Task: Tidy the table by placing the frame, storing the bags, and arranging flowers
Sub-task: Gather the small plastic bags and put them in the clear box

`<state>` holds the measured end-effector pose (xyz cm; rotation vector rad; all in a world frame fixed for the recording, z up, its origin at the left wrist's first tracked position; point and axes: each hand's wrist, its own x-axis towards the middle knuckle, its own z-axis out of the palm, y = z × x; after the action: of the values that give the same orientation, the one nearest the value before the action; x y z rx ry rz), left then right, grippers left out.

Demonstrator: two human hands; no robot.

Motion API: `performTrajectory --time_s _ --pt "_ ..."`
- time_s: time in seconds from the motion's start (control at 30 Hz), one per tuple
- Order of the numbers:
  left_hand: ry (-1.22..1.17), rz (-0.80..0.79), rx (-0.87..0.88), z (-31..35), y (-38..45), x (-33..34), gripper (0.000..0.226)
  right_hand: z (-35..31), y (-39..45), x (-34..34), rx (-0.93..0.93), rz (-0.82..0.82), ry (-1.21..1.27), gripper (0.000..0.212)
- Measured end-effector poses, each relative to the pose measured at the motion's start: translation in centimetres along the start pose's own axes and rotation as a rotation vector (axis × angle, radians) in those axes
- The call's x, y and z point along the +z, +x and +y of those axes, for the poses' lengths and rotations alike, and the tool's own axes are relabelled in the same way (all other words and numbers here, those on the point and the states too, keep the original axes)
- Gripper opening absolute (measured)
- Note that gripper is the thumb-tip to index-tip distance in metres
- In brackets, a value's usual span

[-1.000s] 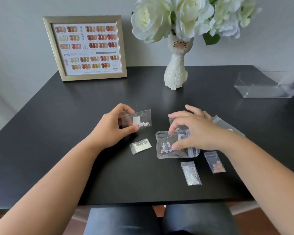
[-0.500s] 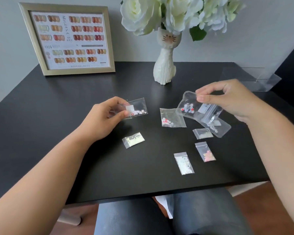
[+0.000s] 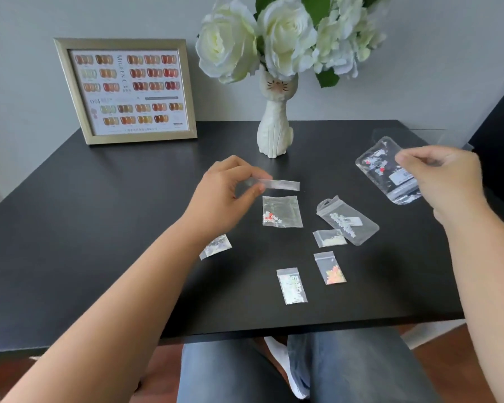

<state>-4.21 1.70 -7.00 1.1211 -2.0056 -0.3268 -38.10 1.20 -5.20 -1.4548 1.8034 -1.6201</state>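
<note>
Both hands loaded: left hand (image 3: 230,184) pinches a small clear bag (image 3: 280,184) edge-on above the counter (image 3: 99,228), long axis pointing right; right hand (image 3: 445,181) pinches a larger pouch (image 3: 381,167) held up at far right. Six loose bags lie flat between them, nearest the square bag (image 3: 282,212) just below the left hand's bag and the long pouch (image 3: 348,221) angled down-right. Any storage box is likely behind the right hand; can't tell.

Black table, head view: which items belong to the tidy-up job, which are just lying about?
Job:
gold-framed nail colour chart
white roses in cat-shaped vase
clear bag in left hand
clear pouch in right hand
six loose clear bags, e.g.

Lying about:
nothing visible
</note>
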Motion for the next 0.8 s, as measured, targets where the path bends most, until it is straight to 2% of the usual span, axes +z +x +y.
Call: performTrajectory --time_s 0.13,0.2,0.37,0.5,0.63,0.8 --pt "0.029 -0.085 0.098 2.9 2.9 2.5 0.018 1.2 1.7 -3.3 -0.014 0.066 -0.131 0.006" --pt "0.061 -0.100 0.135 4.4 4.7 3.7 0.020 2.0 2.7 -5.1 -0.009 0.108 -0.174 0.015" --pt "0.146 -0.087 0.204 8.2 9.1 7.1 0.025 4.5 5.8 -7.6 -0.037 0.157 -0.132 0.019" --pt "0.146 -0.106 0.158 10.3 12.0 10.7 0.035 5.9 8.2 -7.6 -0.146 0.180 -0.154 0.019" --pt "0.124 -0.116 0.065 11.7 14.7 14.1 0.038 7.4 12.1 -7.4 -0.159 0.158 -0.154 0.018" --pt "0.125 -0.118 -0.017 12.7 18.0 17.8 0.035 10.2 16.5 -6.7 -0.122 0.048 -0.373 0.013"
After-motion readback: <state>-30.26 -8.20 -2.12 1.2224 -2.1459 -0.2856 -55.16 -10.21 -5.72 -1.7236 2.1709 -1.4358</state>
